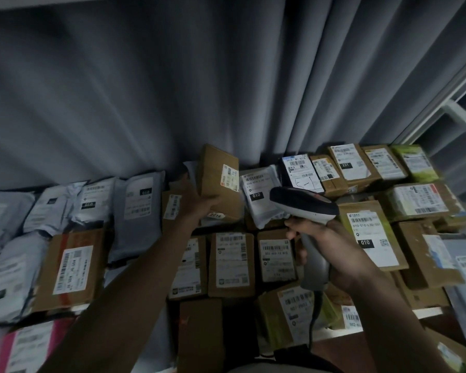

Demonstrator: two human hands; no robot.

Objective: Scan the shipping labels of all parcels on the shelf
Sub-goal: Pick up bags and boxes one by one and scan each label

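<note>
Box [218, 181] gripped upright by left hand [199, 204] | scanner [304, 205] clutched by right hand [331, 254], just right

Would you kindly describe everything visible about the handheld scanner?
The scanner is pistol-shaped, seemingly plastic, with a black and white head and a grey handle. The right hand grips the handle, holding it above the parcels with the head aimed up-left toward the tilted cardboard box that the left hand holds. A dark cable hangs from the handle's base.

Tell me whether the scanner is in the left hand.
No, the right hand grips the scanner; the left hand holds a brown box.
</note>
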